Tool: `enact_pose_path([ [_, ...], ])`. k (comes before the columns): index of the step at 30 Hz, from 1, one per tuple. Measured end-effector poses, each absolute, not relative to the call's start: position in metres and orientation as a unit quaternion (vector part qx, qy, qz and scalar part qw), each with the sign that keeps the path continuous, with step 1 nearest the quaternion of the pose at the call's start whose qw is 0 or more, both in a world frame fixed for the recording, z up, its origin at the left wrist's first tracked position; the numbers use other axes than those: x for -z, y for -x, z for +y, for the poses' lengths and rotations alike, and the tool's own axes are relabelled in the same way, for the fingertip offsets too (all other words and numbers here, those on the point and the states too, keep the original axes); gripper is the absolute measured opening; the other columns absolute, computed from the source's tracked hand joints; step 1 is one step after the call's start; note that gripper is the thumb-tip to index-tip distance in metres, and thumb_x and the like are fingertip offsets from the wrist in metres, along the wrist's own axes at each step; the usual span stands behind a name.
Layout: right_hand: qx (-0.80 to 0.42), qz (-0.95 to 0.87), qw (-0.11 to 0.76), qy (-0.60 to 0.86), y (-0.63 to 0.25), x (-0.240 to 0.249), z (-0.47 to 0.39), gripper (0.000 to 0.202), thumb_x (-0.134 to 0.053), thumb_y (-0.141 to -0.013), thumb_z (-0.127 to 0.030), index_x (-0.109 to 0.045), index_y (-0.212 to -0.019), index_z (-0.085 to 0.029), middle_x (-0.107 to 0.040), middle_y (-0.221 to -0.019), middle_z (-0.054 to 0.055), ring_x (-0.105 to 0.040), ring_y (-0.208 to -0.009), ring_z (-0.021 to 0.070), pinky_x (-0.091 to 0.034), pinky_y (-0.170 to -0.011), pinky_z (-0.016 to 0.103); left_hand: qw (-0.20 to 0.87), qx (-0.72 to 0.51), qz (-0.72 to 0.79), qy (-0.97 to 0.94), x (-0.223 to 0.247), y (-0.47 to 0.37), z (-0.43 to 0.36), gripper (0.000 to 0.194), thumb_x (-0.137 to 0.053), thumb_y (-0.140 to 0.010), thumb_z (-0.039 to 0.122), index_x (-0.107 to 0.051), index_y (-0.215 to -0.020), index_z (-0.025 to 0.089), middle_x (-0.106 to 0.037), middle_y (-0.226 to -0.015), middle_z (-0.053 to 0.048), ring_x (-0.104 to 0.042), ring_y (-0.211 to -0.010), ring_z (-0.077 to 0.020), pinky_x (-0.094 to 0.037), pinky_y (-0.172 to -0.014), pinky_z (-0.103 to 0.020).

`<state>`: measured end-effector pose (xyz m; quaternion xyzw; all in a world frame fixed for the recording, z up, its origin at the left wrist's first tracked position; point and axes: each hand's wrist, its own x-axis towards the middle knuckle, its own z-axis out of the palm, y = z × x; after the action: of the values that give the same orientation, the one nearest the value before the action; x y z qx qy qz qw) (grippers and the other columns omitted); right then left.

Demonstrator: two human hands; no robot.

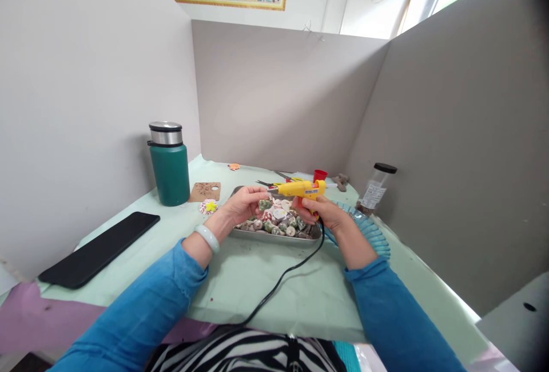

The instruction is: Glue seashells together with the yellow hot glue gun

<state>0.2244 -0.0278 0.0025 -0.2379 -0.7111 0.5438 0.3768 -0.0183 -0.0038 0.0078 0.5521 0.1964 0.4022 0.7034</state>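
Observation:
My right hand (319, 210) is wrapped round the handle of a yellow hot glue gun (300, 189), its nozzle pointing left. A black cord trails from the gun toward my lap. My left hand (246, 203) pinches a small greenish shell (265, 204) just below the nozzle; whether the nozzle touches it I cannot tell. Both hands are above a metal tray (274, 237) full of shells, several of them green, white or reddish. The fingers hide part of the tray's far side.
A green bottle (169, 171), a brown card (205, 192), a flower piece (209, 206) and a black slab (103, 249) lie left. Scissors (268, 183) and a red cup (319, 175) sit behind. Right are a blue ribbed dish (373, 234) and a black-lidded jar (376, 189). Grey panels (278, 97) enclose the table.

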Motion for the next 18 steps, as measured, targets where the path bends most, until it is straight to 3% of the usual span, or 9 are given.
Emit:
enact_pose_path([
  [18,-0.559,-0.712,0.346,0.245,-0.2306,-0.0008,-0.0259,0.033,-0.060,-0.081,-0.045,-0.060,-0.089,-0.012,-0.040,-0.050,-0.007,-0.030,-0.040,0.0062,-0.026,-0.041,0.022,0.704,-0.427,0.219,-0.524,-0.0134,0.0184,-0.0074,0.023,-0.077,-0.063,0.025,-0.060,-0.072,0.013,-0.048,-0.052,0.006,-0.043,-0.035,-0.0051,-0.033,-0.037,-0.022],
])
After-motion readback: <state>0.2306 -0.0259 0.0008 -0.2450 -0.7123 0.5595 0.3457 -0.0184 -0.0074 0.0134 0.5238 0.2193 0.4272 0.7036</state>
